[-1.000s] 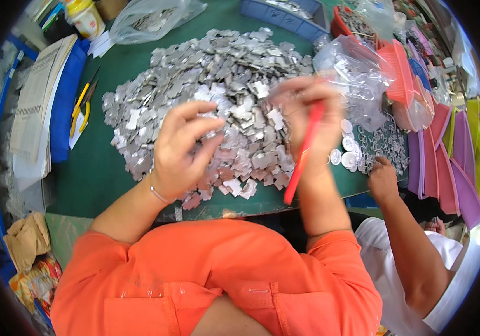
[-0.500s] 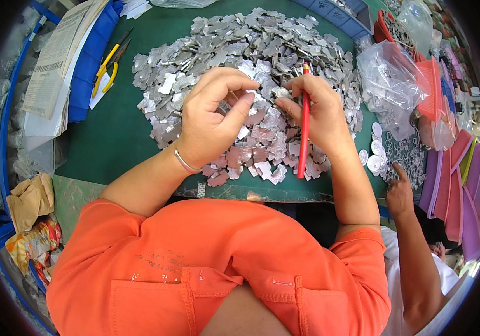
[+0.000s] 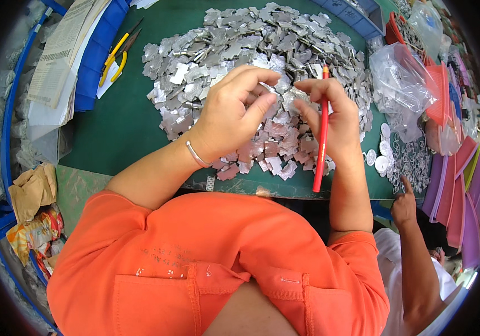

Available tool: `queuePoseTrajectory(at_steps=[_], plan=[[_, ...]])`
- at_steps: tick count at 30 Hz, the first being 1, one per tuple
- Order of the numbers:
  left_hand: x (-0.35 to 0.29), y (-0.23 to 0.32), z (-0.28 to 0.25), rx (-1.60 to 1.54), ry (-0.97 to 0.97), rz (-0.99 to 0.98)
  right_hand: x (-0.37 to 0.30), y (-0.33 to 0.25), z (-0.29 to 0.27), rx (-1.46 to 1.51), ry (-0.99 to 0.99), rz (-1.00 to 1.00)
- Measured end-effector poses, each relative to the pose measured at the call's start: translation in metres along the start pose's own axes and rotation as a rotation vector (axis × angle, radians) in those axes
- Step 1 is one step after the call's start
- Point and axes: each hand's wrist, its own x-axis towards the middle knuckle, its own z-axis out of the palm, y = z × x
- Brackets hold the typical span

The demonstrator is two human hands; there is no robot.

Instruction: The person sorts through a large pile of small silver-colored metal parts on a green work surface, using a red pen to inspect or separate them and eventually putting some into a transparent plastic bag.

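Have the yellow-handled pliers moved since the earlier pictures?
No; the yellow-handled pliers lie in the same place beside the blue bin, shifted neither toward nor away from it.

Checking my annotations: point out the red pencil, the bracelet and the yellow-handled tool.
Red pencil [image 3: 322,131]: head view, middle of its barrel.
Bracelet [image 3: 195,155]: head view, middle of its visible band.
Yellow-handled tool [image 3: 123,64]: head view, on its right-hand handle in the picture.

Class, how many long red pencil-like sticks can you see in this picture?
1: the red stick, in the person's right hand, its lower end sticking out over the near edge of the table. Others may be hidden in the clutter.
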Motion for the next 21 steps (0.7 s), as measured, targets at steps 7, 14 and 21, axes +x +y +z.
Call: queuePoseTrajectory(at_steps=[7,14,21], plan=[[0.001,0.006,-0.001,0.117,-0.024,0.044,-0.011,-0.005,0.002,0.295,-0.023,0.298],[-0.004,0.009,0.004,-0.235,-0.045,-0.203,-0.010,-0.019,0.015,0.859,0.201,0.393],[0.002,0.012,0.001,-0.494,-0.013,-0.375,-0.016,-0.006,0.018,0.895,0.158,0.371]])
